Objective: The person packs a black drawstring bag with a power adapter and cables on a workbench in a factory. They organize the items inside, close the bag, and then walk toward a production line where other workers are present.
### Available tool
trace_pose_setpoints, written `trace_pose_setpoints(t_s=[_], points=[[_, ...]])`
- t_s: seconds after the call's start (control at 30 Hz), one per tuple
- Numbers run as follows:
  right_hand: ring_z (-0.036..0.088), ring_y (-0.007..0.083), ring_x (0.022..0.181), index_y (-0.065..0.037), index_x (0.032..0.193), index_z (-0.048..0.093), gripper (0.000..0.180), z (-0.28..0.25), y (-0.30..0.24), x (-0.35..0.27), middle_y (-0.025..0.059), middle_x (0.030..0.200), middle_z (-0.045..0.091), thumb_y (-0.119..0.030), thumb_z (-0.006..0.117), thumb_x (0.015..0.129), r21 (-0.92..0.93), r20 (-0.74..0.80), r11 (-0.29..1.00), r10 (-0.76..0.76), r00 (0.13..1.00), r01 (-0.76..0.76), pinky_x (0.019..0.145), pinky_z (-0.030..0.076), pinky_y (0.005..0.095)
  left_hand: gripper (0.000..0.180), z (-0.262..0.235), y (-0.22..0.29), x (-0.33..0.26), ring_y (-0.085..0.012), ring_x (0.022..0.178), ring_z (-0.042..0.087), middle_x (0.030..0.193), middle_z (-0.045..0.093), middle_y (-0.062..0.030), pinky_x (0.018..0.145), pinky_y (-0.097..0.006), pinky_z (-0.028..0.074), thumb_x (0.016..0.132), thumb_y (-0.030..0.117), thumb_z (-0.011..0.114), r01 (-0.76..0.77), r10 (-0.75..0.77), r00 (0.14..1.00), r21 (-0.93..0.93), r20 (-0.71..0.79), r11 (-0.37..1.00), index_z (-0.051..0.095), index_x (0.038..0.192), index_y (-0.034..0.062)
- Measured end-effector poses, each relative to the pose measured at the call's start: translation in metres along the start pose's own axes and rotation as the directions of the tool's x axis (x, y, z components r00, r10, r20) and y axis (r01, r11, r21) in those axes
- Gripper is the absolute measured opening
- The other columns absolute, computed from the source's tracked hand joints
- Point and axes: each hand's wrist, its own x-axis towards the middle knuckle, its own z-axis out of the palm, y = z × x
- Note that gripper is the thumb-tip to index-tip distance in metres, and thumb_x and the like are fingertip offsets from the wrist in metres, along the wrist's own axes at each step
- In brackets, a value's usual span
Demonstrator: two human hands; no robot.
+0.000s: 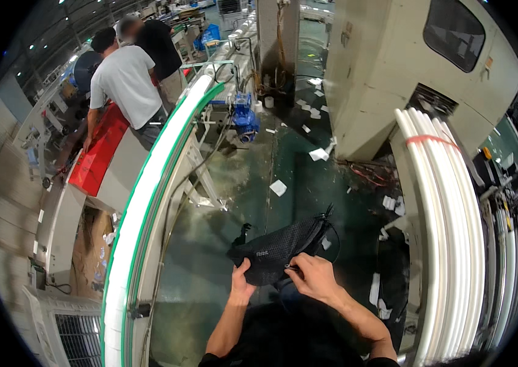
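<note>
A black textured pouch (280,248) is held in front of my body above the floor, tilted up toward the right. My left hand (242,282) grips its lower left end, thumb on the near face and the other fingers hidden behind. My right hand (315,275) is closed in a pinch at the pouch's near lower edge, where a small shiny zipper pull (288,266) shows at the fingertips. A dark strap end (242,233) sticks out past the left end, and a thin cord (336,235) loops at the right.
A curved conveyor with a white belt and green edges (143,202) runs along my left. White tubes tied with a red band (448,232) stand at my right beside a beige machine cabinet (387,73). Paper scraps (278,188) litter the green floor. Two people (121,79) lean over a red panel (99,150).
</note>
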Motion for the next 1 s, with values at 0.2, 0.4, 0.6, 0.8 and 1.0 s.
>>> trace_pose_setpoints(t_s=[0.2, 0.4, 0.6, 0.8, 1.0], points=[[0.064, 0.0301, 0.067, -0.006, 0.086, 0.06, 0.021, -0.012, 0.079, 0.153, 0.0083, 0.079, 0.064, -0.019, 0.074, 0.08, 0.027, 0.166, 0.999, -0.032, 0.986, 0.028, 0.06, 0.049, 0.0392, 0.053, -0.004, 0.034, 0.113, -0.031, 0.127, 0.05, 0.137, 0.054, -0.0124, 0.108, -0.047, 0.038, 0.1, 0.038, 0.052, 0.132, -0.136, 0.986, -0.045, -0.099, 0.99, 0.047, 0.138, 0.0024], [0.066, 0.0332, 0.074, -0.004, 0.086, 0.061, 0.019, 0.017, 0.169, 0.273, 0.0119, 0.081, 0.066, -0.018, 0.072, 0.08, -0.11, 0.356, 0.99, 0.118, 0.927, -0.084, 0.064, 0.052, 0.0428, 0.043, 0.021, 0.127, 0.193, -0.018, 0.084, 0.068, 0.095, 0.072, -0.0071, 0.076, -0.031, 0.053, 0.095, 0.037, 0.063, 0.399, -0.014, 0.884, 0.737, -0.468, 0.546, 0.069, 0.107, -0.0035], [0.067, 0.0334, 0.076, -0.005, 0.084, 0.062, 0.021, 0.07, 0.256, 0.387, 0.013, 0.082, 0.068, -0.024, 0.069, 0.08, -0.31, 0.451, 0.949, 0.202, 0.869, -0.06, 0.064, 0.054, 0.0455, 0.021, 0.083, 0.123, 0.372, -0.0197, 0.083, 0.068, 0.097, 0.069, -0.0108, 0.072, -0.031, 0.054, 0.086, 0.015, 0.07, -0.187, 0.221, 0.968, 0.933, 0.121, 0.309, 0.071, 0.104, 0.0051], [0.067, 0.0344, 0.075, -0.004, 0.085, 0.061, 0.02, 0.086, 0.312, 0.531, 0.0139, 0.081, 0.068, -0.022, 0.068, 0.081, -0.223, 0.352, 0.97, 0.169, 0.92, -0.093, 0.064, 0.053, 0.0444, 0.037, 0.137, 0.138, 0.53, -0.0335, 0.108, 0.055, 0.117, 0.057, -0.0126, 0.09, -0.044, 0.046, 0.079, 0.012, 0.069, -0.375, 0.242, 0.863, 0.883, 0.444, -0.283, 0.064, 0.114, 0.0042], [0.067, 0.0351, 0.076, -0.004, 0.088, 0.062, 0.02, 0.12, 0.37, 0.673, 0.0154, 0.083, 0.068, -0.022, 0.067, 0.081, -0.14, 0.428, 0.986, 0.139, 0.893, -0.087, 0.064, 0.053, 0.0447, 0.035, 0.147, 0.183, 0.665, -0.0314, 0.105, 0.055, 0.111, 0.059, -0.0097, 0.086, -0.043, 0.043, 0.075, 0.006, 0.07, -0.26, 0.414, 0.809, 0.887, 0.416, -0.382, 0.064, 0.109, 0.0059]])
